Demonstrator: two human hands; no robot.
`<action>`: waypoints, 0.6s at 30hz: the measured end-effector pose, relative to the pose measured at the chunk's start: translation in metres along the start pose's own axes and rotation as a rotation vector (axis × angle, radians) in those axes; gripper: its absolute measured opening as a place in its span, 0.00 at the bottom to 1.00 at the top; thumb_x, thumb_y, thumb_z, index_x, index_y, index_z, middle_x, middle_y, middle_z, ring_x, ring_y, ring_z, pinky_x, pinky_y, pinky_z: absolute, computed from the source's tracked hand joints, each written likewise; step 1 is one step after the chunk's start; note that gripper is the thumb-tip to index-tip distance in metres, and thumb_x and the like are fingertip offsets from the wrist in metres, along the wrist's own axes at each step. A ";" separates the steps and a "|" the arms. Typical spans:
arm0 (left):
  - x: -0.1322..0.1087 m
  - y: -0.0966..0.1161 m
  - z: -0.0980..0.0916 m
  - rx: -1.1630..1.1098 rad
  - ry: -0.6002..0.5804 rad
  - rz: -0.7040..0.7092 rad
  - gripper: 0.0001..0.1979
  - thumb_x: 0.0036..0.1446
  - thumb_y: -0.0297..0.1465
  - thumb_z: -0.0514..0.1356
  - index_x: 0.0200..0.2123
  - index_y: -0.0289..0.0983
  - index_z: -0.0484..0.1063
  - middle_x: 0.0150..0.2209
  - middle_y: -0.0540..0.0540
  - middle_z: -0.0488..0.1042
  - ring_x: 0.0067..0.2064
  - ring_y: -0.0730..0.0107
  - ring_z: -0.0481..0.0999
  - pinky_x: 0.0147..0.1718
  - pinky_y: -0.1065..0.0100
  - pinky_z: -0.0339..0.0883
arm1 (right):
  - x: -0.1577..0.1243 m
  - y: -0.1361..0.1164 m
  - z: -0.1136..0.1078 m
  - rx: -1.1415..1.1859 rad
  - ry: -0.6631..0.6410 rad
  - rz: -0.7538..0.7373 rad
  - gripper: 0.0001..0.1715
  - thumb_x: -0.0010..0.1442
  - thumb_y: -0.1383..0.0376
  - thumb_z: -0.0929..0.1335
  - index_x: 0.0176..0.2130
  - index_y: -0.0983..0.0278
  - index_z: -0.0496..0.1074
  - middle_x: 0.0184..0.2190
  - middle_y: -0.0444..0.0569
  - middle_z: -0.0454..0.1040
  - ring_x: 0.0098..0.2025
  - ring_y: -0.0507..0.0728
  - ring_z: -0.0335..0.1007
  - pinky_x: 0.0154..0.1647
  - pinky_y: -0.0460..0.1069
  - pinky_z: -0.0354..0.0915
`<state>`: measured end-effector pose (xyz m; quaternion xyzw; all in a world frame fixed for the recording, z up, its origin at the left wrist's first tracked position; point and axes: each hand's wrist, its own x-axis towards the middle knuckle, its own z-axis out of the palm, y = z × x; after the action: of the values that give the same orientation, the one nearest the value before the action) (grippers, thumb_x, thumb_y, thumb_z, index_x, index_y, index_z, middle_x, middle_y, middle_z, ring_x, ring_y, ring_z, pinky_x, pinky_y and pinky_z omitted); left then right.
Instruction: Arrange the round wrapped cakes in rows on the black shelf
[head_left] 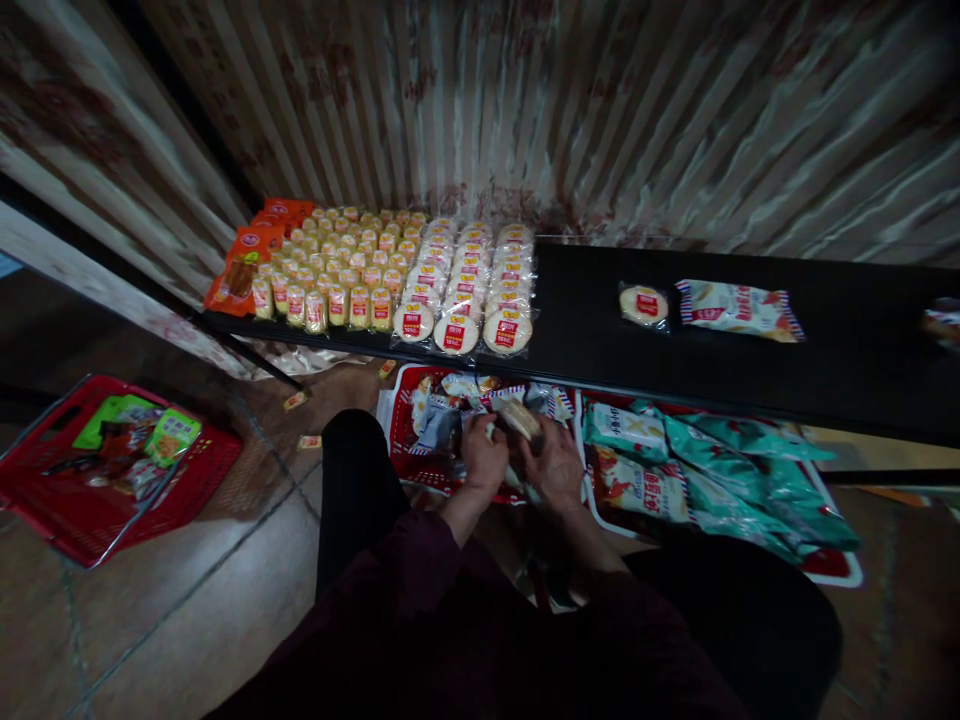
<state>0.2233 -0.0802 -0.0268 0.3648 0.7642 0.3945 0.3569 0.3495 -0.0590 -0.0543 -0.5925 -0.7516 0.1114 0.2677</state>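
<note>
Below the black shelf (600, 340), over the red basket (400, 432) of packets, my left hand (484, 462) and right hand (556, 466) together grasp a wrapped round cake (519, 418). Rows of cakes (459, 290) lie on the shelf above; green bags (724, 470) sit just right.

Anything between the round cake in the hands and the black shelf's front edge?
Nothing visible. The left hand and right hand hold the round cake over the red basket, just short of the black shelf; only open air lies between.
</note>
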 end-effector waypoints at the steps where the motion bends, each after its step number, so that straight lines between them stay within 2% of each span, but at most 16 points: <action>1: 0.003 -0.008 -0.013 0.138 0.124 0.054 0.18 0.52 0.22 0.55 0.46 0.39 0.72 0.52 0.43 0.70 0.56 0.62 0.66 0.58 0.61 0.57 | 0.000 0.001 0.004 0.004 0.013 0.000 0.25 0.58 0.55 0.62 0.50 0.67 0.66 0.43 0.58 0.73 0.45 0.63 0.68 0.48 0.58 0.64; 3: 0.010 -0.028 -0.036 0.347 0.285 0.068 0.22 0.53 0.24 0.55 0.52 0.40 0.68 0.59 0.41 0.63 0.61 0.58 0.59 0.61 0.56 0.51 | 0.000 0.001 0.011 0.023 0.025 0.034 0.26 0.57 0.54 0.62 0.50 0.67 0.66 0.42 0.58 0.73 0.44 0.63 0.68 0.47 0.58 0.64; 5: 0.020 -0.047 -0.052 0.428 0.275 -0.022 0.26 0.54 0.29 0.56 0.58 0.36 0.60 0.59 0.37 0.63 0.62 0.55 0.59 0.59 0.56 0.53 | 0.001 0.002 0.014 0.047 0.019 0.073 0.27 0.57 0.52 0.62 0.49 0.68 0.67 0.42 0.58 0.73 0.43 0.63 0.68 0.47 0.58 0.64; 7: 0.032 -0.063 -0.054 0.426 0.251 -0.130 0.35 0.52 0.33 0.60 0.62 0.34 0.52 0.61 0.33 0.59 0.62 0.53 0.59 0.58 0.57 0.56 | 0.002 0.002 0.014 0.080 0.003 0.096 0.29 0.56 0.51 0.63 0.49 0.68 0.67 0.42 0.58 0.73 0.42 0.63 0.68 0.46 0.58 0.65; 10: 0.049 -0.077 -0.042 0.381 0.215 -0.234 0.41 0.50 0.32 0.62 0.64 0.36 0.46 0.62 0.33 0.58 0.61 0.53 0.62 0.55 0.59 0.58 | 0.004 0.002 0.010 0.132 -0.004 0.127 0.30 0.55 0.49 0.63 0.48 0.68 0.67 0.41 0.58 0.73 0.41 0.62 0.68 0.45 0.58 0.65; 14: 0.056 -0.075 -0.025 0.248 0.121 -0.294 0.42 0.46 0.29 0.63 0.63 0.41 0.48 0.57 0.40 0.67 0.54 0.58 0.70 0.51 0.63 0.63 | 0.005 0.001 0.007 0.171 0.004 0.146 0.32 0.54 0.47 0.62 0.47 0.68 0.68 0.41 0.58 0.73 0.40 0.61 0.68 0.44 0.57 0.65; 16: 0.051 -0.067 -0.024 0.237 0.052 -0.226 0.40 0.46 0.29 0.63 0.62 0.42 0.52 0.55 0.41 0.69 0.52 0.60 0.72 0.49 0.64 0.64 | 0.005 0.002 0.008 0.174 0.015 0.162 0.32 0.54 0.46 0.62 0.46 0.68 0.68 0.40 0.57 0.73 0.39 0.61 0.68 0.43 0.57 0.65; 18: 0.039 -0.056 -0.025 0.297 -0.020 -0.142 0.37 0.48 0.30 0.62 0.62 0.42 0.55 0.55 0.40 0.68 0.52 0.57 0.71 0.50 0.63 0.64 | 0.005 0.005 0.009 0.179 0.006 0.170 0.33 0.53 0.46 0.63 0.47 0.67 0.68 0.39 0.56 0.73 0.38 0.61 0.68 0.42 0.56 0.66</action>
<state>0.1680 -0.0795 -0.0748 0.3625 0.8344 0.2473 0.3334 0.3481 -0.0515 -0.0631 -0.6281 -0.6847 0.1986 0.3117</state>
